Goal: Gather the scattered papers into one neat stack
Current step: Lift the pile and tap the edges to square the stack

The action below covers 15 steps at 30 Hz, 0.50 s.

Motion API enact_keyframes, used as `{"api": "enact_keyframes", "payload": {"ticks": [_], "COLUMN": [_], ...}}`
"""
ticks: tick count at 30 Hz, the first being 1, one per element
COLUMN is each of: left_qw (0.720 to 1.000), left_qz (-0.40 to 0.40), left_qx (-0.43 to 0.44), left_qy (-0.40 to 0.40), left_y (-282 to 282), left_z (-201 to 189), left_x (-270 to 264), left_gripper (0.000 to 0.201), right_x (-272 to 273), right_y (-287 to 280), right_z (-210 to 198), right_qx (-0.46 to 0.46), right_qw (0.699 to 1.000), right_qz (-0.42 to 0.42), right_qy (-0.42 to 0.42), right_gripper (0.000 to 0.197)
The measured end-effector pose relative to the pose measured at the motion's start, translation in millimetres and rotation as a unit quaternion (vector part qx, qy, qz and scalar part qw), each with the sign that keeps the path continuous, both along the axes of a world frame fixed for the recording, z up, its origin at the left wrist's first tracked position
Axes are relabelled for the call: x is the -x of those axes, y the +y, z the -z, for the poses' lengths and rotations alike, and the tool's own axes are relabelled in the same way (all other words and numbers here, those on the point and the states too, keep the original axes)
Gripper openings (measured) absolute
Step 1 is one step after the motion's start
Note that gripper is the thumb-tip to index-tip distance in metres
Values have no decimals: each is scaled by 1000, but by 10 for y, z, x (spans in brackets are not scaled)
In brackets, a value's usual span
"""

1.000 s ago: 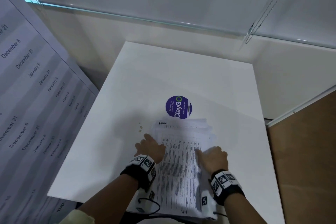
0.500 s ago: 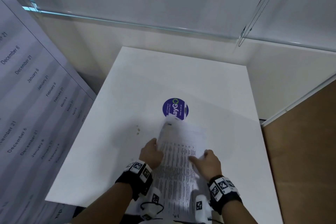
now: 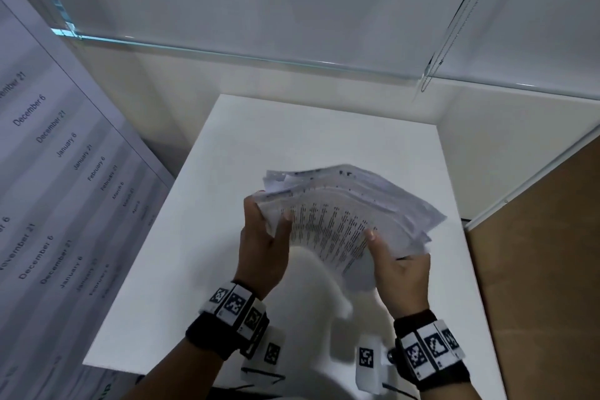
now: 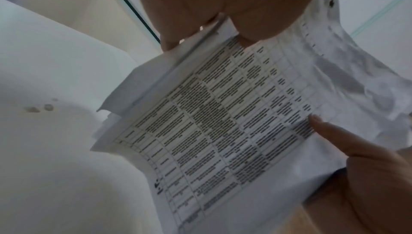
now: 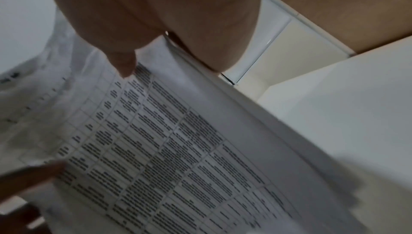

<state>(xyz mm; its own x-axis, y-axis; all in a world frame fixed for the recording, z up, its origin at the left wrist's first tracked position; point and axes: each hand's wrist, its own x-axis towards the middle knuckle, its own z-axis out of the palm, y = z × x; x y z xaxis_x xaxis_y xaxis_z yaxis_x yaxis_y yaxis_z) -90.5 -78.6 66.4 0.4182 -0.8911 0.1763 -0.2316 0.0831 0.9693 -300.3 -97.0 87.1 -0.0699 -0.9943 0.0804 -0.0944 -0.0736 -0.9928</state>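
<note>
Head view: the papers [image 3: 344, 221] are gripped at both side edges by the left hand [image 3: 264, 248] and right hand [image 3: 397, 273] above the counter [image 3: 201, 237]. Edges should be tapped down until flush. Half a second earlier, the sheets were only beginning to rise.

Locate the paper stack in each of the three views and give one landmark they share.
Head: paper stack at centre, lifted above the white table, between left hand and right hand.
Left wrist: fills the centre and right.
Right wrist: fills the centre and lower left.
Shared landmark: the printed table on the top sheet.
</note>
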Motion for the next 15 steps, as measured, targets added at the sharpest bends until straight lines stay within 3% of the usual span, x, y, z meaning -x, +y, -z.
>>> {"api": "enact_keyframes", "payload": {"ticks": [5, 8, 11, 12, 15], "left_qw": [999, 995, 996, 998, 999], "left_qz": [9, 42, 38, 31, 18], "left_qx": [30, 78, 70, 52, 10], "left_qy": [6, -47, -26, -18, -34], "left_y": [109, 38, -98, -134, -197], "left_z": [140, 143, 52, 19, -58], "left_x": [20, -3, -43, -26, 82], "left_gripper": [50, 51, 57, 54, 18], "right_x": [122, 160, 193, 187, 111], "right_y": [-19, -104, -196, -220, -214], "right_z": [244, 310, 285, 271, 200], "right_qx": [5, -13, -10, -11, -17], "right_qw": [1000, 1000, 1000, 1000, 999], "right_qz": [1, -12, -11, 0, 37], "right_qy": [26, 20, 6, -1, 2], "right_gripper": [26, 37, 40, 37, 16]}}
